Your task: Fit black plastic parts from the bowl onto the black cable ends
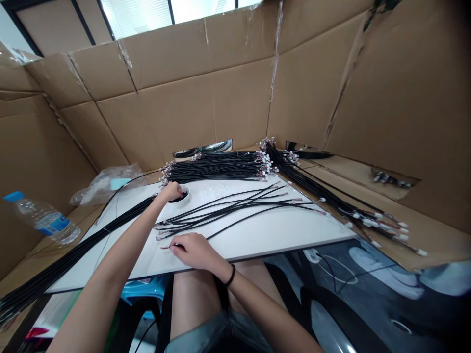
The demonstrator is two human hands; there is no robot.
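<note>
Hands at work on a white board (253, 240), wires spread across it, seen through my remote link from the head camera. The work in hand, as I judge it from here, is sorting black wires with small white connectors at their ends. My view of the right hand (195, 251) shows it low on the board near the front edge, fingers closed in a pinch on the tip of a thin wire (165, 247), a black wristband (231, 275) just behind it. The left hand (171, 191) reaches to the far side, fingers curled down into a round white-rimmed cup (183, 195) with something black inside; I cannot tell from here whether it has hold of anything. A loose spread of black wires (228, 210) lies between the two hands, its strands crossing at slight angles. A tidy bundle of wires (217, 167) lies across the far edge of the board, a second bundle (316, 193) trails off to the right, and a third (69, 255) runs alongside the left forearm. Beyond the board stand brown cardboard walls (191, 115). A plastic water bottle (43, 218) lies on the left, and a clear plastic bag (108, 185) sits near the board's far left corner.
</note>
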